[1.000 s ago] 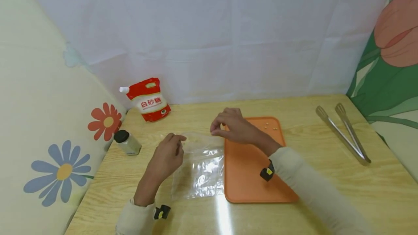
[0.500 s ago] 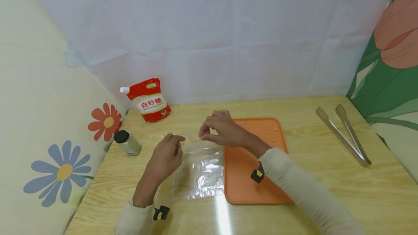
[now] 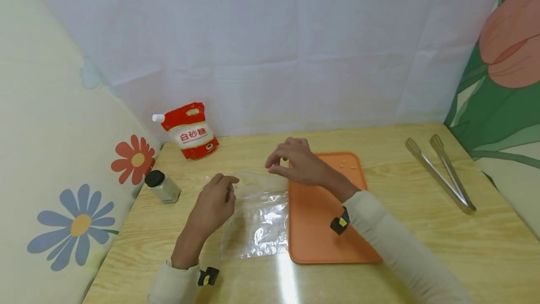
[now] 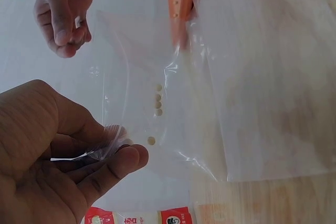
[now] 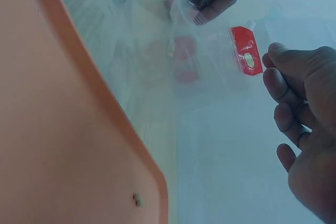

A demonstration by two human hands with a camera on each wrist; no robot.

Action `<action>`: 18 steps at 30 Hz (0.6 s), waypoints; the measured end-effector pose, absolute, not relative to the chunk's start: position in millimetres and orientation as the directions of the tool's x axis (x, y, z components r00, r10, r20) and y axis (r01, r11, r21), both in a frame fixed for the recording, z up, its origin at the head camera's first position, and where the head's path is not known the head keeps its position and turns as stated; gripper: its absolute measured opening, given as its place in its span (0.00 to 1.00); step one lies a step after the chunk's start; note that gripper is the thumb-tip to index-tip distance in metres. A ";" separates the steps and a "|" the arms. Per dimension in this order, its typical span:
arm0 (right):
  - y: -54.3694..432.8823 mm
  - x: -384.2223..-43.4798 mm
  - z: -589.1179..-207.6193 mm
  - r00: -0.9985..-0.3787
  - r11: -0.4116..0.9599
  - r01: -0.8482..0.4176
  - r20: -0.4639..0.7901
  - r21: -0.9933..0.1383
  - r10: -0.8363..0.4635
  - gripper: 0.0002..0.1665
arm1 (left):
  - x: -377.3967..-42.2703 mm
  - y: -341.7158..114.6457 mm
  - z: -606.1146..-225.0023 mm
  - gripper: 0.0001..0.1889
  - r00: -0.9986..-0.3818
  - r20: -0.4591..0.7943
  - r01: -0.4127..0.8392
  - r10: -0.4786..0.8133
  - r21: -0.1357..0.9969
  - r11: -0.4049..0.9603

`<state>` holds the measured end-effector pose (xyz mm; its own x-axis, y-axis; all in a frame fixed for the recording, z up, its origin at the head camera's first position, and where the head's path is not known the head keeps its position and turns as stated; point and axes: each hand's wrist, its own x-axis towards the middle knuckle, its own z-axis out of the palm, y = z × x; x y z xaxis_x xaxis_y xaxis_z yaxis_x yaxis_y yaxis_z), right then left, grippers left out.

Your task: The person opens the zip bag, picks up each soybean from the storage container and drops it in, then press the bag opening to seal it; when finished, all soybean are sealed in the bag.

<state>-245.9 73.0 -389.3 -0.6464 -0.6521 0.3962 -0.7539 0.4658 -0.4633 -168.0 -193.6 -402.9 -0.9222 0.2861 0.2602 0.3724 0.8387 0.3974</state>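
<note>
The left hand (image 3: 213, 205) pinches the clear bag (image 3: 257, 229) left of the orange tray (image 3: 320, 233), at least 5 pale beads (image 4: 158, 98) inside. The right hand (image 3: 297, 163) curls, thumb and forefinger pressed together, above the tray's far left corner.

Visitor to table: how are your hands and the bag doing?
Left hand pinches the bag by its edge. Right hand near its mouth, any hold unclear. Balls show through the bag. No obstacle seen.
</note>
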 end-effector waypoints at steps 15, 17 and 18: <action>129.8 -249.4 -406.8 -0.723 0.500 -0.678 0.370 -0.539 -0.583 0.09 | -168.9 -194.8 -407.4 0.13 -0.920 0.270 0.376 0.284 0.404 0.834; 138.0 -248.7 -413.2 -0.735 0.509 -0.665 0.362 -0.546 -0.573 0.08 | -168.7 -194.7 -407.9 0.13 -0.921 0.267 0.375 0.284 0.404 0.834; 142.5 -248.4 -416.2 -0.742 0.517 -0.659 0.357 -0.547 -0.567 0.07 | -168.5 -194.5 -407.9 0.13 -0.922 0.264 0.373 0.283 0.407 0.834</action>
<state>-248.4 142.5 -416.2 -0.7419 -0.5674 0.3573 -0.6586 0.5167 -0.5470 -168.5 -194.5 -407.9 -0.9219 0.2830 0.2645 0.3727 0.8339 0.4071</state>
